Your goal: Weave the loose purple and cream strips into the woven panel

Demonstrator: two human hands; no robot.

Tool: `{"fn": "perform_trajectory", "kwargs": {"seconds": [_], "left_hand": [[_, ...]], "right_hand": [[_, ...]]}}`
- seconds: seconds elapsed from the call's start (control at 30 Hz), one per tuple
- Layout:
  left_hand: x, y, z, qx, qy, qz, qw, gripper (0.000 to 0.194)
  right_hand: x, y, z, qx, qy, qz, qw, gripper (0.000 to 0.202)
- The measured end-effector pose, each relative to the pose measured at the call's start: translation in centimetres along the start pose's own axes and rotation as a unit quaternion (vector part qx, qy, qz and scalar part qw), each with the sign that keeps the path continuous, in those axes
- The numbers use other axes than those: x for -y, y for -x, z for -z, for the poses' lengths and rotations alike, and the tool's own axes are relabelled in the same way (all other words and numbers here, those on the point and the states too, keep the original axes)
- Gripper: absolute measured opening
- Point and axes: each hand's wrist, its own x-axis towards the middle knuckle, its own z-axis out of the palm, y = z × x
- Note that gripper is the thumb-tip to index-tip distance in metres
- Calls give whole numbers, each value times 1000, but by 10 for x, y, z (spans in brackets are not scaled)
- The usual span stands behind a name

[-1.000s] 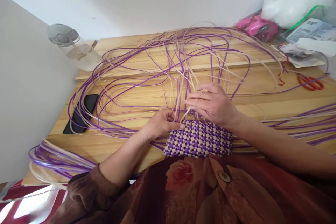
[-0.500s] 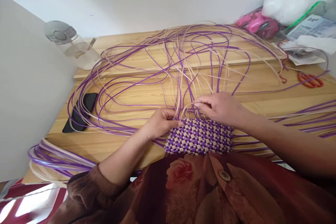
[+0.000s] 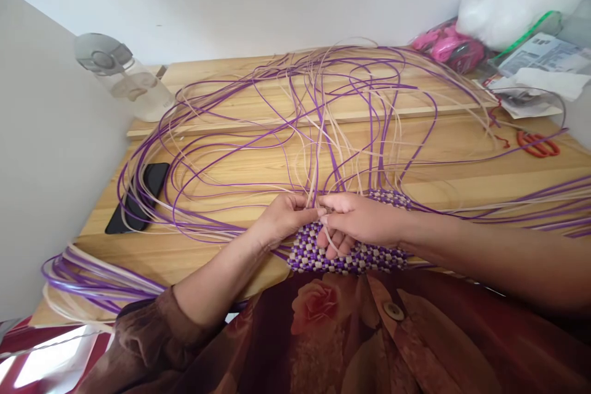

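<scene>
A purple and beige woven piece (image 3: 307,252) lies at the table's near edge, close to my body. My left hand (image 3: 287,217) is closed at its far left corner, thumb and fingers pinching strands there. Right beside it, my right hand (image 3: 353,218) pinches a beige strand (image 3: 330,239), whose end hangs down over the weave past the curled fingers. The two hands' fingertips nearly meet. Purple and beige strands (image 3: 339,166) fan out from the weave's far edge. My right hand covers the middle of the piece.
Long loose strands (image 3: 207,95) loop across the wooden table (image 3: 249,163). A black phone (image 3: 138,200) lies under them at left, below a clear bottle (image 3: 132,83). Red-handled scissors (image 3: 538,144), a pink bundle in plastic (image 3: 450,46) and papers (image 3: 545,55) are at right.
My right hand has come down and left, from above the weave's far edge to beside my left hand, bringing the beige strand over the weave. My left hand has stayed almost in place.
</scene>
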Motion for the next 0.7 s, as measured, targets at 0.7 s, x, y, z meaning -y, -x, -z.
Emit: {"fn": "perform_trajectory", "kwargs": {"seconds": [0.7], "left_hand": [[4,0,-3,-64,-78,-60,993,28]], "right_hand": [[15,-47,75,-20,476,393,787,24]]}}
